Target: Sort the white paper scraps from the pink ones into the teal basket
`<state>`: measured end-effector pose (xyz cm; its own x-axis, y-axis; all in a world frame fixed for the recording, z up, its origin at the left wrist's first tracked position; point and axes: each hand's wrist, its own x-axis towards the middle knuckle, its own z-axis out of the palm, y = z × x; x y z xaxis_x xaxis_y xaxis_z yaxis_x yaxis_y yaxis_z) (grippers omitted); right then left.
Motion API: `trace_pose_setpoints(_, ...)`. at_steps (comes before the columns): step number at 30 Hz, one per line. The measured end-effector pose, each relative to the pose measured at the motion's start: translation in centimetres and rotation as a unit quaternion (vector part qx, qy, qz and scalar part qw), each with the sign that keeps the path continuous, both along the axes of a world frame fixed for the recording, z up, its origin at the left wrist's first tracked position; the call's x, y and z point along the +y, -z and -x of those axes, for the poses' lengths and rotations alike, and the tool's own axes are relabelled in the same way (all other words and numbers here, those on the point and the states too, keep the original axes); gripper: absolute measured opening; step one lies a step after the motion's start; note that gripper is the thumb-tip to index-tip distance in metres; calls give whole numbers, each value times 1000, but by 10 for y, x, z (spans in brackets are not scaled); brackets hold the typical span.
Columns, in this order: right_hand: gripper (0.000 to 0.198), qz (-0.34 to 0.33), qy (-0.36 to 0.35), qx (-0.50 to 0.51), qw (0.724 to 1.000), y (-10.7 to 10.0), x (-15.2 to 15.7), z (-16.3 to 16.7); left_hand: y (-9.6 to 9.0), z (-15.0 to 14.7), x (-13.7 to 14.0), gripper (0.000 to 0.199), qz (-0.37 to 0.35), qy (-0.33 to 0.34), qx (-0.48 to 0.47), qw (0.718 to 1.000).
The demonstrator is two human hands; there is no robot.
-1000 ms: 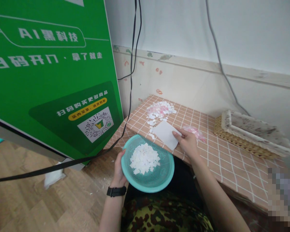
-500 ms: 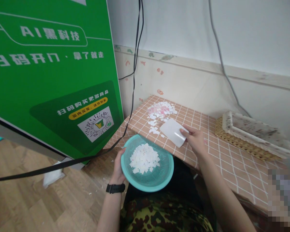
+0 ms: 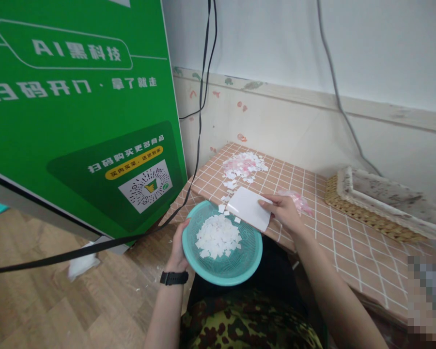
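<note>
My left hand [image 3: 179, 246] grips the left rim of a turquoise plastic colander [image 3: 245, 264], held just below the table edge. A heap of small white paper pieces [image 3: 218, 236] lies inside it. My right hand [image 3: 281, 209] is closed on the right side of a white card [image 3: 249, 207], which bends slightly and reaches over the table edge at the colander's far rim. A few white pieces sit at the card's left edge and over the rim. Farther back on the table, a pile of white and pink scraps [image 3: 243, 165] is spread out.
A brown checked cloth covers the table [image 3: 352, 252]. Beyond my right hand lies a crumpled pink-and-clear plastic bag [image 3: 296, 199]. A cloth-lined wicker basket [image 3: 370, 213] stands against the wall. At left are a green cabinet [image 3: 76, 116] and a black strap [image 3: 131, 238].
The card in my right hand has moved left and toward me, to the colander's rim. Some white pieces have come to the edge and over the rim. The pink bag now shows.
</note>
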<state>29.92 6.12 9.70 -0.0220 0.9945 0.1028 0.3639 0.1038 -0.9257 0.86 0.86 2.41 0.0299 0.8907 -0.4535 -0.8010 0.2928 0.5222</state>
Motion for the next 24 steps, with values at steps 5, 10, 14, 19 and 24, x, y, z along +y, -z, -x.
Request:
trace_pose_setpoints(5, 46, -7, 65, 48, 997, -3, 7, -7, -2, -1, -1, 19, -11, 5, -2, 1000)
trace_pose_setpoints(10, 53, -25, 147, 48, 988, 10, 30, -16, 3, 4, 0, 19, -2, -1, 19, 1000)
trace_pose_setpoints(14, 52, -21, 106, 36, 993, 15, 39, -8, 8, 12, 3, 20, -2, -1, 10, 1000)
trace_pose_setpoints(19, 50, -20, 87, 39, 995, 14, 52, 3, 7, 19, 9, 18, -6, -6, 9, 1000)
trace_pose_setpoints(24, 44, -41, 47, 2, 998, 6, 48, 18, 6, 22, 15, 21, -34, -3, 15, 999)
